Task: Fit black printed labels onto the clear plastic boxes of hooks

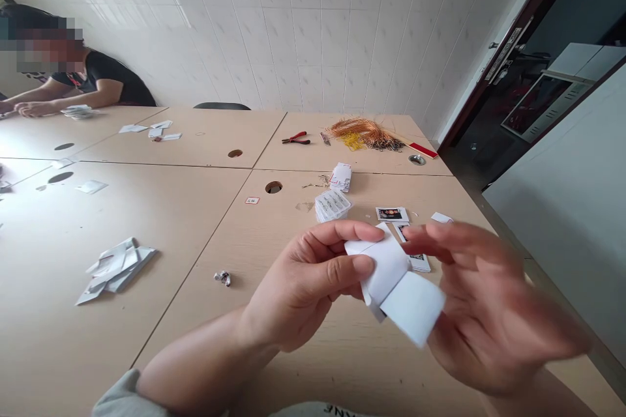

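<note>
In my left hand (317, 273) is a small folded white card box (386, 267), pinched between thumb and fingers, with a flap sticking out at its lower right. Beside it on the right is my right hand (489, 306), blurred by motion, its fingers apart and curved around the flap end. Whether its fingertips touch the card I cannot tell. Behind the box, partly hidden by it and my fingers, lie printed cards (391, 214) with dark pictures. A stack of clear plastic packets (332, 204) and a stack of white cards (341, 177) stand just beyond my left hand.
Red-handled pliers (296, 138) and a bundle of copper-coloured wires (357, 130) lie at the table's far side. White flat packets (117, 267) are piled on the left; a small silvery item (223, 278) is nearer. Another person (107, 78) sits at the far left. Cable holes (274, 187) pierce the tabletop.
</note>
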A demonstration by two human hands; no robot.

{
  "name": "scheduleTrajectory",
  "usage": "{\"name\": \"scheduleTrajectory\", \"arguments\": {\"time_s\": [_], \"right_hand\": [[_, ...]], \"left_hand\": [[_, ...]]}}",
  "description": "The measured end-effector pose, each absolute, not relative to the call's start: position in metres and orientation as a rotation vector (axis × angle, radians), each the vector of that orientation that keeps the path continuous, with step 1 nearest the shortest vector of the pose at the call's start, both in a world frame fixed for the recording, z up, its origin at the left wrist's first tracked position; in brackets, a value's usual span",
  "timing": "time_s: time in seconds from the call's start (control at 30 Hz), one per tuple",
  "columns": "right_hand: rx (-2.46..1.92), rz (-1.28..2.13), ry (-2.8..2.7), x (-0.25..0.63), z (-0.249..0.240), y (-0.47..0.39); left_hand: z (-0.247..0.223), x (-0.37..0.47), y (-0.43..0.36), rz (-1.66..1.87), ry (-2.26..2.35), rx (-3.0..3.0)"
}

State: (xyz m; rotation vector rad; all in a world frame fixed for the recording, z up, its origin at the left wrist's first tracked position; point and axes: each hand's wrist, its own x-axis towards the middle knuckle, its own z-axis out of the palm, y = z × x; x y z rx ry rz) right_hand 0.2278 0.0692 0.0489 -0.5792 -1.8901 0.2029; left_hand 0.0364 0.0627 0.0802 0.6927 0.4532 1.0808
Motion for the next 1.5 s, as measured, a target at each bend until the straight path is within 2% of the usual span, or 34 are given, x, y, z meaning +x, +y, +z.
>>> {"name": "scheduleTrajectory", "arguments": {"time_s": [0.17,0.27,0.43,0.67,0.83,0.93,1.0,1.1,1.13,1.27,1.5], "right_hand": [[-0.589,0.779,-1.772,0.227,0.058,0.07],[-0.645,0.991,-1.752,0.229,0.063,0.07],[-0.718,1.015,-1.679,0.229,0.07,0.068],[-0.723,1.013,-1.584,0.225,0.065,0.074],[-0.601,1.253,-1.451,0.223,0.066,0.08],[-0.683,1.272,-1.236,0.239,0.071,0.087],[-0.824,1.288,-1.075,0.256,0.07,0.092],[-1.032,1.392,-0.907,0.275,0.053,0.095],[-1.086,1.438,-0.846,0.278,0.045,0.095],[-1.193,1.646,-0.727,0.27,0.014,0.084],[-1.174,1.776,-0.832,0.258,0.006,0.071]], "left_hand": [[0.079,0.036,0.065,1.066,0.506,0.737],[0.074,0.036,0.067,1.052,0.513,0.773],[0.064,0.034,0.067,1.103,0.515,1.21],[0.066,0.035,0.062,1.386,0.799,1.944],[0.071,0.029,0.065,1.364,0.834,1.925],[0.064,0.006,0.078,1.399,0.894,1.766],[0.048,-0.013,0.086,1.241,1.127,1.8],[0.013,-0.031,0.093,0.596,1.447,2.01],[0.001,-0.033,0.094,0.528,1.464,2.023],[-0.025,-0.026,0.098,0.41,1.464,2.038],[-0.019,-0.017,0.11,0.372,1.466,1.997]]}}
